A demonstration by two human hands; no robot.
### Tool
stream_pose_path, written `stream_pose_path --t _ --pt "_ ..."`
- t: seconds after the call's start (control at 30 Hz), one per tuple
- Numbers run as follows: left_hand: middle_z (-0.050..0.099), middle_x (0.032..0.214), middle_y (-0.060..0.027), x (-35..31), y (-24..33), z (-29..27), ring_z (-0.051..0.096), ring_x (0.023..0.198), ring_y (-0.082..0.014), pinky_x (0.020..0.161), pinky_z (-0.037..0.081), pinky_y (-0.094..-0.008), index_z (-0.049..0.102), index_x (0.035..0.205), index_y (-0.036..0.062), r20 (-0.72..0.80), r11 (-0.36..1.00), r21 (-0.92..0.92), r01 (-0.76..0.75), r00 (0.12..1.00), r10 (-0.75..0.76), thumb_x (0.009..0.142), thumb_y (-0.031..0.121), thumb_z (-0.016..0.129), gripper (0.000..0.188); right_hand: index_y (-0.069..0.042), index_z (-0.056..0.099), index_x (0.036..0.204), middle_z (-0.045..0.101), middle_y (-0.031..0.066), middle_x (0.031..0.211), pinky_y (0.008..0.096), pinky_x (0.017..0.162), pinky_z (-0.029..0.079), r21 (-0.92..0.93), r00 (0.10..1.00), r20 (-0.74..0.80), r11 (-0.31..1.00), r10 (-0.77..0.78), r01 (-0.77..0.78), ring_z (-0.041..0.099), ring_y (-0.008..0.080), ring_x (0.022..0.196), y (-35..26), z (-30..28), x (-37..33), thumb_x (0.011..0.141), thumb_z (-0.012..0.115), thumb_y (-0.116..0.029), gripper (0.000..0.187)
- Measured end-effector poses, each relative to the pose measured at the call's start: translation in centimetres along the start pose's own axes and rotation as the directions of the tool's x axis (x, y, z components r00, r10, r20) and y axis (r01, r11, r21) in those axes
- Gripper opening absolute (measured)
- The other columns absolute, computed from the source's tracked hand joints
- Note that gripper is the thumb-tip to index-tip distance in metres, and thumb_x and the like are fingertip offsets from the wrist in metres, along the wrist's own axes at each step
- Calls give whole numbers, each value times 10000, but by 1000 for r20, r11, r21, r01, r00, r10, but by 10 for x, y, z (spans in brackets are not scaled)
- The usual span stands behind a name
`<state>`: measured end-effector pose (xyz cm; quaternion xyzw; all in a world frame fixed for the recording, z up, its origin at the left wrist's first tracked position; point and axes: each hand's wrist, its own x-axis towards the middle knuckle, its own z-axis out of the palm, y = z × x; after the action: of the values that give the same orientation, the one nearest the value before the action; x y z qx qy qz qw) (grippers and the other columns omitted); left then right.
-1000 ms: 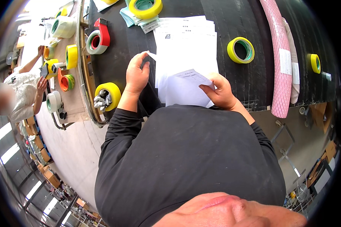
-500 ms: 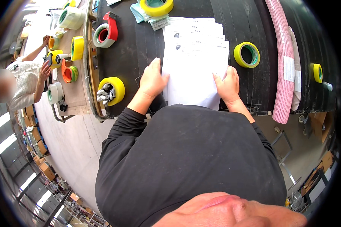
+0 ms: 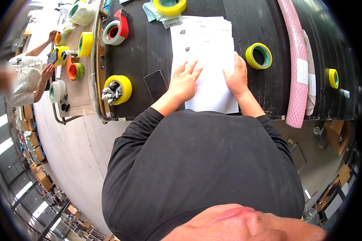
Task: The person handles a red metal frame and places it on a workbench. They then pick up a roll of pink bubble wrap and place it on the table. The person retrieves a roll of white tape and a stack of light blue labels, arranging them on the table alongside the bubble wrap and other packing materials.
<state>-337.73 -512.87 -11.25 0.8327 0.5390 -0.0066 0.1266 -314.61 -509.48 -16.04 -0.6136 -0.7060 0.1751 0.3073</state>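
Note:
A stack of printed white paper sheets (image 3: 211, 90) lies on the black tabletop in front of me, its upper sheets slightly staggered at the far end. My left hand (image 3: 183, 83) rests palm down on the left part of the stack with its fingers spread. At the right edge, my right hand (image 3: 237, 78) has its fingers stretched along the paper's side and its thumb over the top sheet. A dark smartphone (image 3: 155, 85) lies just left of my left wrist.
Yellow tape rolls (image 3: 258, 56) stand around the paper, one with grey gloves (image 3: 112, 92) inside. A red tape dispenser (image 3: 122, 26) sits far left. A long pink roll (image 3: 297, 72) lies at the right. Another person (image 3: 26, 80) works at the left table (image 3: 78, 96).
My left hand has moved right, from the paper's left edge onto its top, uncovering the phone. The staggered sheets look more even. My right hand has shifted slightly left and away from me.

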Motion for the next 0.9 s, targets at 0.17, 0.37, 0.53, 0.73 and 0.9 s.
stream_pose_path --t 0.17,0.37,0.53,0.73,0.9 --pt "265 1544 -158 -6 15 -7 193 1433 -388 1144 216 -521 394 1442 82 49 980 -137 147 989 -141 822 310 694 726 6 287 1453 416 241 1378 452 1117 274 -41 998 35 998 -46 47 353 385 1311 -9 -13 -16 794 709 -143 796" --pt "279 1535 -168 8 1 -4 185 1438 -387 1147 162 -553 429 1407 35 66 987 -122 108 993 -101 799 308 694 717 1 363 1427 357 209 1465 451 1151 199 -327 999 34 944 -32 42 289 384 1360 -3 12 -24 791 696 -220 752" --pt "278 1541 -144 7 20 2 191 1445 -356 1107 150 -651 458 1385 62 68 989 52 136 988 -139 793 118 572 606 -67 419 1407 345 161 1482 494 1129 190 -339 996 2 937 -85 81 268 363 1375 -12 -14 -26 776 704 -309 734" --pt "276 1546 -105 -7 40 7 184 1450 -341 1074 183 -697 464 1389 113 102 987 -145 68 993 -54 787 92 549 608 -138 503 1328 502 72 1342 506 1109 201 -549 989 -54 823 140 -147 327 303 1340 26 -61 6 750 746 -349 662" --pt "228 1570 -89 -5 40 1 146 1466 -318 1097 152 -674 425 1426 118 178 987 -131 90 982 -66 808 118 536 628 -78 631 1043 648 90 962 423 898 439 -183 956 -165 960 -244 213 598 300 982 42 -78 20 803 694 -112 250"
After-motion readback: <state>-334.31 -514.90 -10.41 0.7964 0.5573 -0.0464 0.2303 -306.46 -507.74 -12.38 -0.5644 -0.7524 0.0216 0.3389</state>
